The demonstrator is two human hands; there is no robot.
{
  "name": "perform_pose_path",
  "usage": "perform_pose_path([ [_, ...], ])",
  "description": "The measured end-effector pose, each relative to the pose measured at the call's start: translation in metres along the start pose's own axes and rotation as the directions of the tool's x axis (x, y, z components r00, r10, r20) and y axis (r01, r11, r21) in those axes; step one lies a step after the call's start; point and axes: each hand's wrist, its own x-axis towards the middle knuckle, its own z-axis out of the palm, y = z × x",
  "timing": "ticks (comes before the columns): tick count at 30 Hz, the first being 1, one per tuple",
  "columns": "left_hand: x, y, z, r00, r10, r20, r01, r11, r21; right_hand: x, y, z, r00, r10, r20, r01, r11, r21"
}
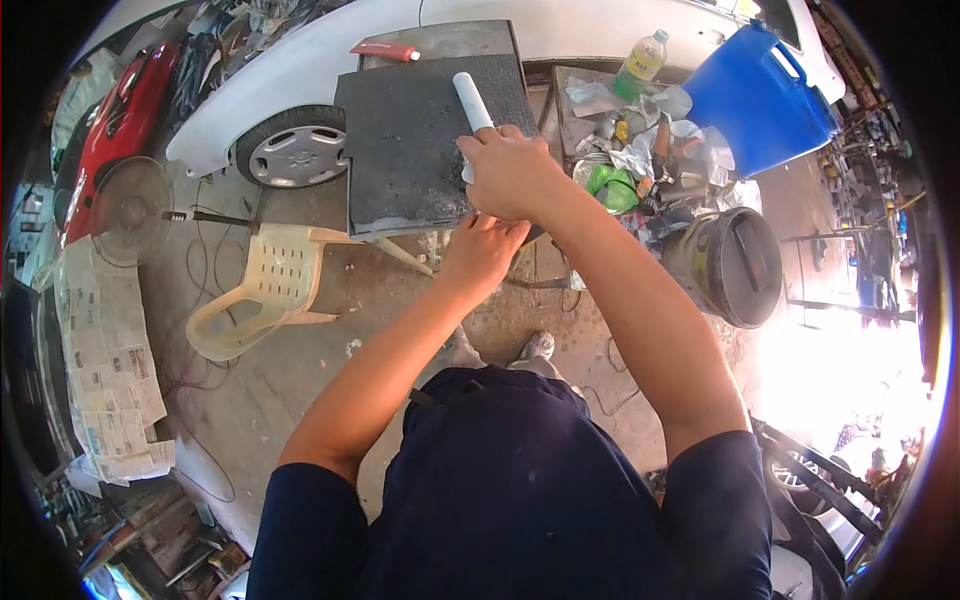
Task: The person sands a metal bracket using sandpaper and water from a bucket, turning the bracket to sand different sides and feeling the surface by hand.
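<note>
A white tube-shaped thing (470, 101) slants across the dark, scuffed board (410, 130). My right hand (512, 175) is closed over its lower end, fingers curled; a scrap of white also shows below the fingers. How far the tube runs inside the hand is hidden. Just beneath, my left hand (483, 256) is at the board's near right corner, fingers bent over the edge and partly covered by the right hand. On the far part of the board lies a red squeeze tube (385, 50) with a white cap.
A cream plastic chair (285, 270) stands left of the board. To the right are a cluttered stand with a bottle (640, 66), a blue jerrycan (755, 100) and a lidded bucket (728, 265). A white car (270, 65) is behind; cables cross the floor.
</note>
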Motion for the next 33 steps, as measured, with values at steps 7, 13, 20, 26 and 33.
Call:
perform_pose_path([
  [7,0.008,-0.002,-0.010,0.994,0.109,0.019,-0.110,0.985,0.134,0.002,0.000,0.003,1.000,0.015,-0.013,-0.015,1.000,0.003],
  [13,0.025,-0.005,0.003,0.980,-0.182,0.075,0.197,0.881,-0.430,0.001,0.006,0.008,0.997,-0.004,-0.075,0.008,0.999,0.053],
  [20,-0.004,-0.009,-0.007,0.996,0.070,0.048,-0.069,0.997,-0.019,-0.003,0.002,0.001,1.000,0.008,-0.028,-0.007,0.998,0.060],
  [26,-0.008,-0.001,-0.006,0.997,-0.053,0.052,0.056,0.996,-0.070,-0.001,0.005,0.005,0.998,-0.012,-0.065,0.017,0.997,0.071],
  [33,0.024,-0.011,-0.012,0.975,-0.143,0.169,0.179,0.959,-0.222,-0.001,0.003,0.010,0.992,-0.028,-0.121,0.035,0.997,0.063],
])
